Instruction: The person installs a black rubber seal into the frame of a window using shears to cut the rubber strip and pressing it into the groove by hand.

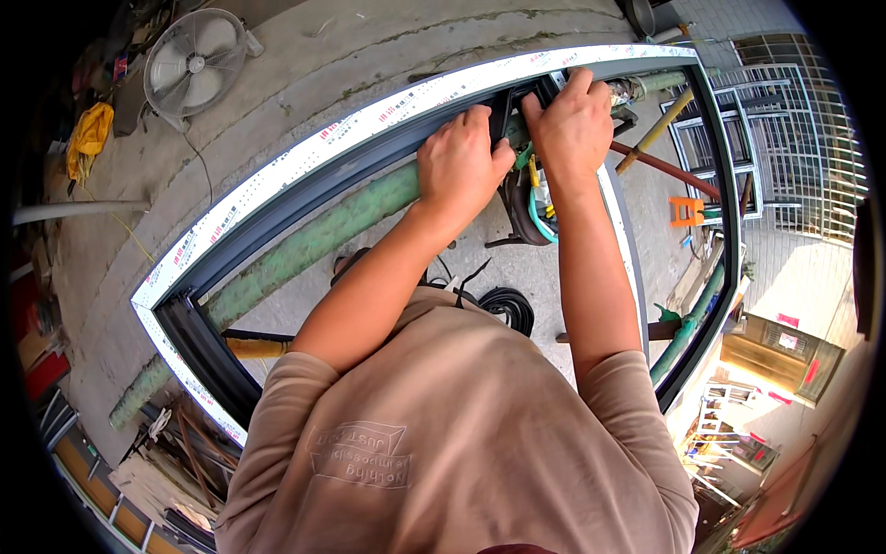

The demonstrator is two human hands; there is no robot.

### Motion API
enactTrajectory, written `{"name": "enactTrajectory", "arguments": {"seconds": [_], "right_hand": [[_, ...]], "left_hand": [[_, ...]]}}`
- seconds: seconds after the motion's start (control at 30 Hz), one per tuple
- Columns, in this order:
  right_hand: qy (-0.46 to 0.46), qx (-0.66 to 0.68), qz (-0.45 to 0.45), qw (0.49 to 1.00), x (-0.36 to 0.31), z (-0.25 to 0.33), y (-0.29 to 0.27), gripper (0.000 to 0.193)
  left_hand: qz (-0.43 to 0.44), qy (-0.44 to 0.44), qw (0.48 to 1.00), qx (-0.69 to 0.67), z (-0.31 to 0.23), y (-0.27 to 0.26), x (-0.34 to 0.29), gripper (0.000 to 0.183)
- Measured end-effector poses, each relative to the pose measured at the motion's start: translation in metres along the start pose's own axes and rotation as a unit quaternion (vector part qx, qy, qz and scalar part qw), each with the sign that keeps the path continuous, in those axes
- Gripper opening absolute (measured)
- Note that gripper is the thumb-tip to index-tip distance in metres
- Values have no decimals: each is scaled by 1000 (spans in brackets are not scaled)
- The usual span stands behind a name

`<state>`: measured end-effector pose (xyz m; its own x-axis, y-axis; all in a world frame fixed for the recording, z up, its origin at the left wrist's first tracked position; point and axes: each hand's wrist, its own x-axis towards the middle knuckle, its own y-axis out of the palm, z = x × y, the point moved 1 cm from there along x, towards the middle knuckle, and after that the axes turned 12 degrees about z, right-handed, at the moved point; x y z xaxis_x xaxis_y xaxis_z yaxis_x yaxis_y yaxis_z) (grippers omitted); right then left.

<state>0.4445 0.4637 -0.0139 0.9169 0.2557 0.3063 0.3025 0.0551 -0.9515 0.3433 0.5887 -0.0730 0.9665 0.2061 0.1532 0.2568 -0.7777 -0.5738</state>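
Observation:
A large window frame (378, 117), dark grey inside with white printed film on its outer face, lies across in front of me. My left hand (464, 164) is closed, its fingers curled at the frame's dark far rail and its thumb beside a short black strip (501, 113); what it grips is mostly hidden under the fingers. To its right, my right hand (572, 126) is closed over the frame's crossbar (625, 214) where this meets the far rail. Its fingertips are hidden behind the bar. The black strip stands between both hands.
Green pipes (314, 245) run beneath the frame. A tub with yellow-handled tools (538, 198) and a coil of black cable (508, 309) are below. A fan (196, 65) stands at the far left; an orange plastic piece (686, 211) and metal grilles (812, 138) are at right.

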Motion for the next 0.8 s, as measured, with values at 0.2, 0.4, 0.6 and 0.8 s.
{"name": "enactTrajectory", "arguments": {"seconds": [0.2,0.4,0.6,0.8], "right_hand": [[12,0,29,1000,-1,1,0,63],[16,20,31,999,-1,-2,1,61],[-8,37,30,999,-8,-9,-6,63],[-108,114,-82,984,-43,-13,-10,68]], "left_hand": [[3,-5,1000,14,-1,1,0,46],[16,-16,999,24,-2,1,0,46],[-7,-3,999,38,-11,4,0,41],[-8,-23,997,67,-15,8,1,37]]}}
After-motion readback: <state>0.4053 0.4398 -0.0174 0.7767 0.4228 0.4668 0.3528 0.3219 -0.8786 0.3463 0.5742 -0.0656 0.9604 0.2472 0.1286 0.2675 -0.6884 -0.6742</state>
